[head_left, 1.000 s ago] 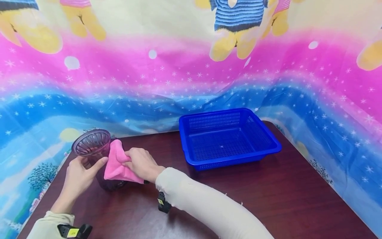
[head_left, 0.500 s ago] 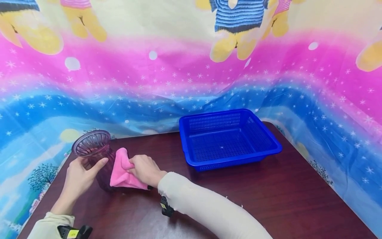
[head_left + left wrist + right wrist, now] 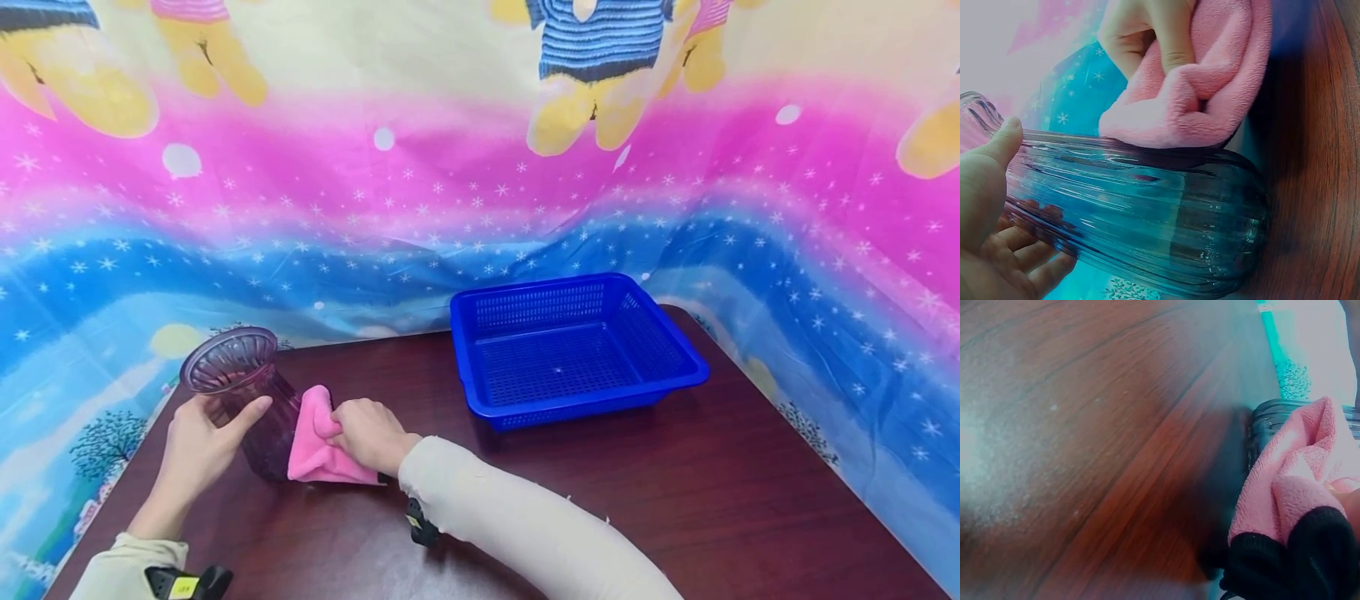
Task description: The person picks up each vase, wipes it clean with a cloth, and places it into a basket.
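Observation:
A purple ribbed glass vase (image 3: 270, 433) with a flared rim leans to the left on the table. Below the rim, my left hand (image 3: 202, 446) grips its neck, thumb in front and the other fingers behind. My right hand (image 3: 371, 433) pinches a folded pink cloth (image 3: 326, 446) beside the lower part of the vase. In the left wrist view the cloth (image 3: 1191, 94) lies against the vase's side near its base. The right wrist view shows the cloth (image 3: 1304, 469) with its black edging, covering much of the vase (image 3: 1269, 422).
A blue perforated plastic basket (image 3: 577, 358) stands at the back right of the dark wooden table (image 3: 600, 483). A printed cloth backdrop (image 3: 420, 200) hangs close behind the table's far edge.
My right hand and the pink cloth have slid down along the vase toward its base and slightly right. The left hand and the vase have stayed in place.

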The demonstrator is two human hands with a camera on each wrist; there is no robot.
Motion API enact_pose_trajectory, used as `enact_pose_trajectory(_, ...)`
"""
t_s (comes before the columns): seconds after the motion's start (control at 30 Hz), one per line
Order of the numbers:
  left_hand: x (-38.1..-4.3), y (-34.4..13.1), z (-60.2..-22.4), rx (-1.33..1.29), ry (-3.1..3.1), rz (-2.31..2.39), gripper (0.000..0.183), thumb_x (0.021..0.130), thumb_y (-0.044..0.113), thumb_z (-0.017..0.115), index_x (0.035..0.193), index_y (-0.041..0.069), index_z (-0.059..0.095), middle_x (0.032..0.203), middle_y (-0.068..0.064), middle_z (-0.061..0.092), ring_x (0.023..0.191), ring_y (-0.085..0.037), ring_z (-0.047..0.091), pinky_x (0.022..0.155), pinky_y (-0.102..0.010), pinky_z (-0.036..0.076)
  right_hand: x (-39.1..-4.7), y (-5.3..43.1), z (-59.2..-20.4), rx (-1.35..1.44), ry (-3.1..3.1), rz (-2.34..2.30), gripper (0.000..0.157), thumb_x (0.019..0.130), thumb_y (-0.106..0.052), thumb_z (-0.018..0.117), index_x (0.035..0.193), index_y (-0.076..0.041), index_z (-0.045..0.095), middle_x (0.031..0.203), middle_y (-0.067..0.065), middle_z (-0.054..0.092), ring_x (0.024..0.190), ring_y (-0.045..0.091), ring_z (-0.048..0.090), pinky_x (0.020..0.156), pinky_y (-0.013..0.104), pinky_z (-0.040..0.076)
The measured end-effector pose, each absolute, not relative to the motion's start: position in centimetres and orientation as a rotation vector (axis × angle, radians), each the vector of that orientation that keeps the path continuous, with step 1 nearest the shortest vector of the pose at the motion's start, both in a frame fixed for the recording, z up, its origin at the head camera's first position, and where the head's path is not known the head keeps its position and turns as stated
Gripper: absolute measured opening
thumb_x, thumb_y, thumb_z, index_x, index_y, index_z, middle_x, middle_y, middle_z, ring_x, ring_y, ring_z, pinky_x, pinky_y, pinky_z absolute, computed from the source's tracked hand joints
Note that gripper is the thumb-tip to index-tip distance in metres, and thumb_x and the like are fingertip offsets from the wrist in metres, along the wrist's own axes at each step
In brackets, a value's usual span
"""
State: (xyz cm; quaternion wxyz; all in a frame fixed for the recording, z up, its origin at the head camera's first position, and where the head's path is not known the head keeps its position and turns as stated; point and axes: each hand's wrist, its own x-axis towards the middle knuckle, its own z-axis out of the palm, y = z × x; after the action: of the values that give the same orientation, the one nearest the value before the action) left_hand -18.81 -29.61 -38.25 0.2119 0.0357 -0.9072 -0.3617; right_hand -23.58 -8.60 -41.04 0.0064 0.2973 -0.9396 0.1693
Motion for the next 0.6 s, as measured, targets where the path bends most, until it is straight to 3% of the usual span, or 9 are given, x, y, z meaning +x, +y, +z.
enact_pose_trajectory(0.6,-18.8,-29.5,-38.2,0.089,-2.513,-1.016,0.053,0.09,0.035,0.076,0.126,-0.001,0.062,0.117,-0.032,0.07,0.083,0.032,0.038,0.071,0.002,0.035,-23.3,-8.2,-42.7,0.923,-3.018,0.373,0.012,0.093,-0.035,0.073,0.087,-0.025,0.072,0.092,-0.009,0.074,0.085,0.008,0.069,0.068,0.026,0.054)
